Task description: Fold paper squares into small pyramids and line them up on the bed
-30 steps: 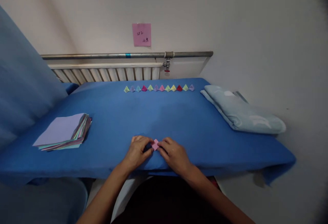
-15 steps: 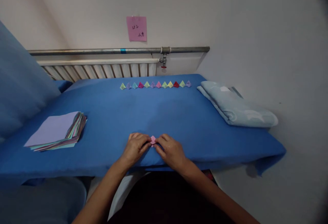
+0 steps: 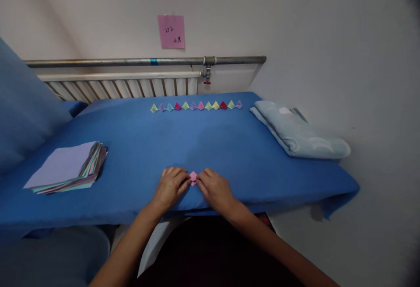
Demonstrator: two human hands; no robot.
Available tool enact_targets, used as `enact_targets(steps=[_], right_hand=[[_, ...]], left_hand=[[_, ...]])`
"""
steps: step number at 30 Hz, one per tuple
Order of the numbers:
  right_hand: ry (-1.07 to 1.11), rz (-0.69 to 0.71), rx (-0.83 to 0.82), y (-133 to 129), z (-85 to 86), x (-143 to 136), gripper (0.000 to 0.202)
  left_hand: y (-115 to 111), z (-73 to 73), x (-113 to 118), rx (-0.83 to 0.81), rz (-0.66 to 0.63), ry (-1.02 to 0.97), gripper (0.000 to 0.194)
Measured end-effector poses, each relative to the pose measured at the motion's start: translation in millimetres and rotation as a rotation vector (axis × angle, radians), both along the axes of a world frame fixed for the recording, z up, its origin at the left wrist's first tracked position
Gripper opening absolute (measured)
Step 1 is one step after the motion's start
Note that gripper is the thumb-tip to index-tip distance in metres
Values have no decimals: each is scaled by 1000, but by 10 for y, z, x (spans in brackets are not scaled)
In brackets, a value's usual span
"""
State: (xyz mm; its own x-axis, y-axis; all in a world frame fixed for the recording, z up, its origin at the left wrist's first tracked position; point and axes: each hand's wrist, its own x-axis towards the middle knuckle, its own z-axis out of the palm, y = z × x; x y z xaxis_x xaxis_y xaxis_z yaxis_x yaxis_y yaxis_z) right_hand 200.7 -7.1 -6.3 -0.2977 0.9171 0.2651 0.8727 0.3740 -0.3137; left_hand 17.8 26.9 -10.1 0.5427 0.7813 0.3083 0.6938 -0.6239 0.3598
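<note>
A small pink folded paper (image 3: 193, 177) lies near the front edge of the blue-covered table, between my two hands. My left hand (image 3: 170, 186) pinches its left corner between thumb and fingers. On the opposite side, the fingertips of my right hand (image 3: 215, 189) are closed on the right corner. The paper's top points away from me, and a crease runs across its lower part. Fingertips cover both side corners.
Several folded paper pieces (image 3: 201, 106) in many colours form a row along the back. At left lies a stack of coloured paper sheets (image 3: 64, 164); at right, a folded pale blanket (image 3: 298, 134). A radiator (image 3: 121, 86) and a pipe (image 3: 114, 62) run behind the blue cloth (image 3: 157, 142).
The view has shifted slightly. My fingers have drawn a little apart, so more of the pink paper's lower part shows. Both hands still hold it.
</note>
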Motion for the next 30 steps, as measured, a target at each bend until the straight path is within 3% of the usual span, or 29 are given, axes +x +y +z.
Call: enact_targets(steps=[5,10,20,30], right_hand=[[20,-89,-62,35,43,-29,26],[30,-151,-125,84,101,-51,24],[59,-182,-164,124,165,-78,28],[66,-216,-203,183,184,-84,20]], left_hand=[[25,4,20,-9,58,80,20],[41,80,74,-122,139,132,25],[87,352,209,-363,241,257,27],[194,439,291,-526,384,263,29]])
